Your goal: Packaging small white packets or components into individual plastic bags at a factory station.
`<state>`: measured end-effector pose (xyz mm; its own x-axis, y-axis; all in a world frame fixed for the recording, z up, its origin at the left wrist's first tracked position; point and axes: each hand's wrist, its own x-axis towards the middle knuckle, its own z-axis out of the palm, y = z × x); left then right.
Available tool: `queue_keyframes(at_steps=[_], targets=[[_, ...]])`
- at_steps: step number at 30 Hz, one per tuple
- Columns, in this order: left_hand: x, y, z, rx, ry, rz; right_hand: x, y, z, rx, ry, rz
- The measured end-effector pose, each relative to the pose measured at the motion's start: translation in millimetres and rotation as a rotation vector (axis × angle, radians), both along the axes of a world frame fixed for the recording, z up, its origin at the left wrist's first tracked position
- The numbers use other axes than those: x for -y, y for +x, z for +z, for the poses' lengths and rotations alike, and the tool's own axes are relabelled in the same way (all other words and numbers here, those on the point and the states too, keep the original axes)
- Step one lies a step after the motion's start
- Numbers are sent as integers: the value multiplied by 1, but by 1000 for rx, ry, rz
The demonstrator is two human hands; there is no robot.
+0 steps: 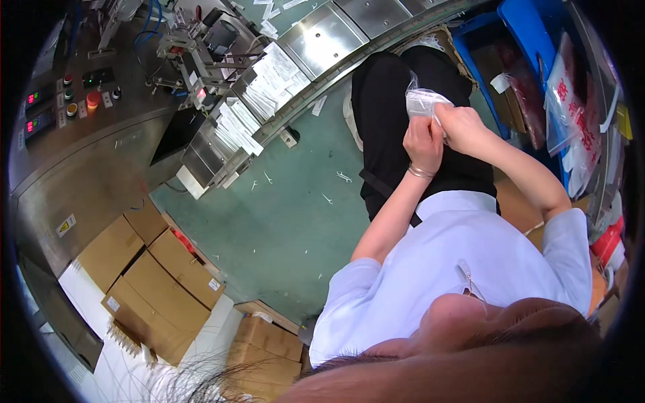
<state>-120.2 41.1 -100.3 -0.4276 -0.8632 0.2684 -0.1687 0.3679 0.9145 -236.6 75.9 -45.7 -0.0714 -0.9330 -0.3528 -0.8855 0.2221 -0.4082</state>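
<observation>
Above my lap, a small clear plastic bag with white paper-like contents (423,101) is pinched between both hands. My left hand (424,144), with thin bracelets at the wrist, is closed on its lower edge. From the right, my right hand (465,126) grips the bag's near right side, thumb and fingers pressed together. The two hands almost touch each other. Thin plastic stands up loosely at the bag's far end. Exactly what lies inside is too small to tell.
A metal conveyor (322,40) runs along the far side, bearing stacks of white packets (275,84). A machine control panel (80,101) stands at far left. Cardboard boxes (161,295) are piled at lower left. Right of my legs is a blue bin (480,74) with plastic bags.
</observation>
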Motion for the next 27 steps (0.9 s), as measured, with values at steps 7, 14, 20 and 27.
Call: queue_keyframes(at_steps=[7,14,20,27], targets=[[6,-15,-3,129,102,45,2,-7,-4,42,105,-138],[8,-18,-16,158,36,68,-8,-5,25,238,-6,-243],[10,-20,-11,251,-123,88,-42,24,-17,385,-703,-511],[10,-17,11,265,-151,-1,-17,26,-44,294,-734,-603]])
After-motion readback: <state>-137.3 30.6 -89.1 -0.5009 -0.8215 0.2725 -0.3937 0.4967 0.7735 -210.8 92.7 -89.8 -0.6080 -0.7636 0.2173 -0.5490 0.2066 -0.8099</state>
